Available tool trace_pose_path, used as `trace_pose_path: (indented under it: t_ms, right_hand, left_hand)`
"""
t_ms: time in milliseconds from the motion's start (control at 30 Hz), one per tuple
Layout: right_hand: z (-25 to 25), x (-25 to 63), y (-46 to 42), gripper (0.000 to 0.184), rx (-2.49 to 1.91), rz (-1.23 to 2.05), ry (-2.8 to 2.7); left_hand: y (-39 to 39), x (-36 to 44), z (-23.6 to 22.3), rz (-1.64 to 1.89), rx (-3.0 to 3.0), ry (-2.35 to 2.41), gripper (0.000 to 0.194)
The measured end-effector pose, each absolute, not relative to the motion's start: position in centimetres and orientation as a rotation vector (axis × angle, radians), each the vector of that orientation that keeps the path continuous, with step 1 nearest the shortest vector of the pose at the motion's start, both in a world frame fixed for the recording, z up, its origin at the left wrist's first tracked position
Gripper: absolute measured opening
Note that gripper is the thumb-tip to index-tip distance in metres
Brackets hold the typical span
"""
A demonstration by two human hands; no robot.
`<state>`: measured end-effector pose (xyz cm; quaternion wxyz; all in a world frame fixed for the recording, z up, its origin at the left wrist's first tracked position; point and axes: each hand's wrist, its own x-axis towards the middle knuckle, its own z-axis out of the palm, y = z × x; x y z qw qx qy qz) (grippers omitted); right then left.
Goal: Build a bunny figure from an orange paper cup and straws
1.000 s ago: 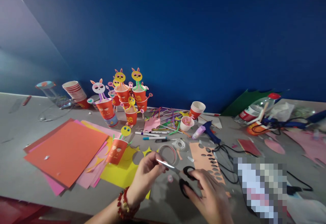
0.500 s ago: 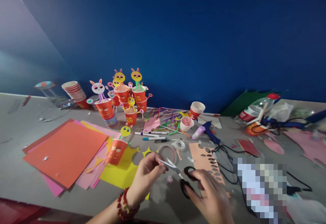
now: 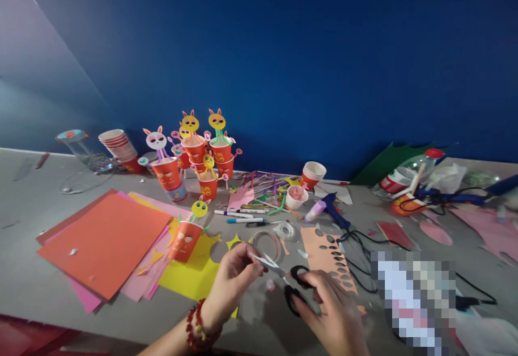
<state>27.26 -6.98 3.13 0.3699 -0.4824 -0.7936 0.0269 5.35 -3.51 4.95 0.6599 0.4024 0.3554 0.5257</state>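
My right hand (image 3: 335, 307) is closed around the black handles of the scissors (image 3: 290, 292), with thumb and fingers in the loops. Their blades point left toward my left hand (image 3: 238, 269), which wears red bead bracelets. Thumb and fingertips of that hand pinch a small white piece of paper (image 3: 265, 261), and the blades meet it near its right end. Exactly where the blades overlap the paper is hard to make out. On the table below lies a small pinkish round piece (image 3: 270, 285).
Left of my hands lie coloured paper sheets (image 3: 109, 242) and a red cup (image 3: 185, 241) with a yellow bunny head. More bunny cups (image 3: 165, 175) stand behind. Markers (image 3: 245, 220), tape (image 3: 285, 230), a blue glue gun (image 3: 335, 213) and punched peach paper (image 3: 326, 253) lie ahead and right.
The scissors' handles and blades have opened and closed slightly at the white paper piece. Both hands stay in nearly the same place, still holding the paper and the scissors.
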Motion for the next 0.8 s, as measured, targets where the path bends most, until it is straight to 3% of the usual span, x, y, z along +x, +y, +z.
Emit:
trace_pose_path:
  t_ms: [800]
  right_hand:
    - [2.86,27.73,-6.9,0.007,-1.266,0.127,-2.028]
  left_hand:
    - [-3.78,5.35,5.12,1.158,0.908,0.832,0.034]
